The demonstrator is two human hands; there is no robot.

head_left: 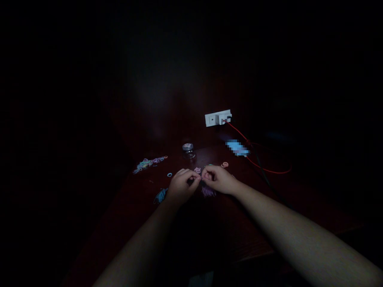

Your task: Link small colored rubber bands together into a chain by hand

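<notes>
- Nearest, on dark table (248,235): blue bands (160,195) in a loose heap beside left hand (182,186); purple bands (208,191) just below right hand (220,179).
- Next out: both hands nearly tip to tip, each with thumb and forefinger pinched on a small item (202,177), probably a band. Too tiny and dim to identify; cannot tell how firmly gripped.
- Technique, as judged: pinch lightly with the very fingertips, steady one side and work with the other; rest wrists low for control. Avoid a sharp tug, with risk of flicking it into the heaps. Tilt towards any available light.
- Just past the fingers: pink bands (197,170); single blue loop (169,174) to the left; peach bands (225,164) to the right.
- Farther left: mixed-colour pile (146,164).
- Beyond: clear lidded jar (188,150), upright; to its right, glowing blurred device (237,147).
- Farthest: white socket plate (211,119) with red cable (236,130).
</notes>
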